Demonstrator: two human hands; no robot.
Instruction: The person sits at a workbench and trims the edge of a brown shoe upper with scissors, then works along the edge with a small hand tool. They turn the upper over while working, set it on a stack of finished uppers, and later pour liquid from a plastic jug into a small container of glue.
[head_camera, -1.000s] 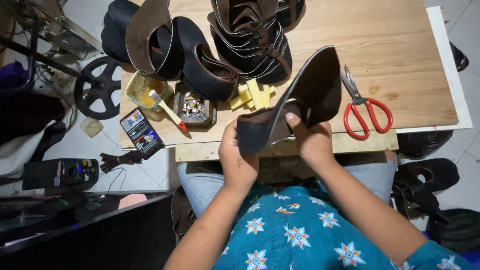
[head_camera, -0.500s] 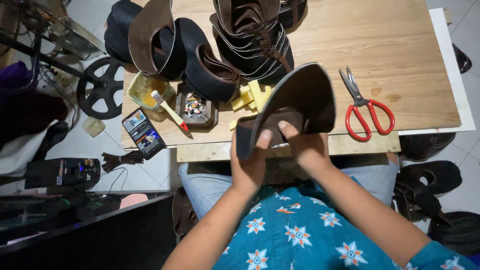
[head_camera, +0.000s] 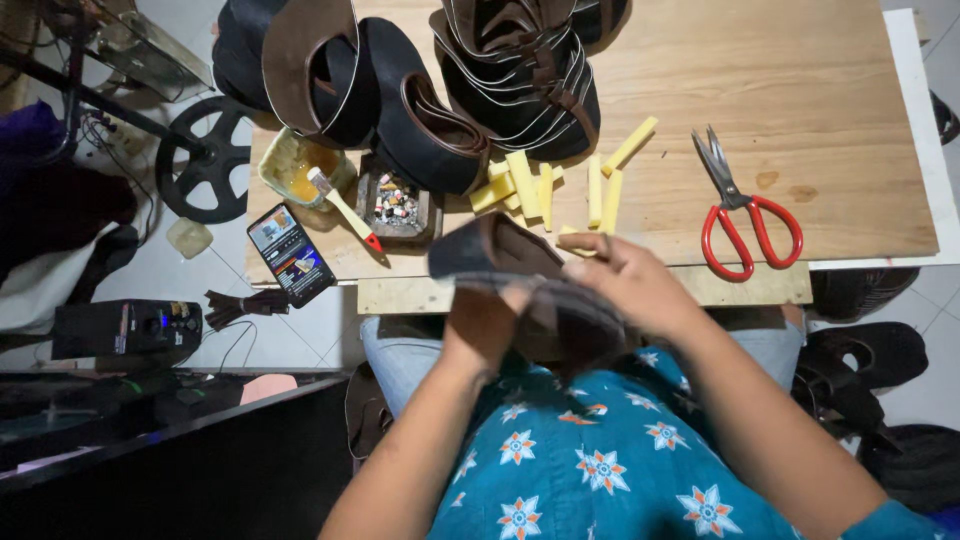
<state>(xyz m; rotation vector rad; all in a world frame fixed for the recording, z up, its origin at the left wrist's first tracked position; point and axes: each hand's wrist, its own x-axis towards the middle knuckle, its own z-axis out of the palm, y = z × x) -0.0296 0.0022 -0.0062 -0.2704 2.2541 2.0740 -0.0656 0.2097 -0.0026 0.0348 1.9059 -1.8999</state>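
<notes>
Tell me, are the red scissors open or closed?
Closed. The red scissors lie flat on the wooden table, blades together in one point.

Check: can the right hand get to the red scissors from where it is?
Probably yes. The right hand grips the dark leather piece with the left hand; bare wooden table lies between it and the red scissors.

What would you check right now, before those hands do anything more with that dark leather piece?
1. Left hand grips the dark leather piece: ok.
2. Right hand rests on its upper side: ok.
3. Piece held off the wooden table, at its near edge: ok.
4. Red-handled scissors lie apart from both hands: ok.
5. Yellow strips scattered just beyond the piece, possibly in the way: cannot tell.
6. Glue brush resting in its tray: ok.
</notes>
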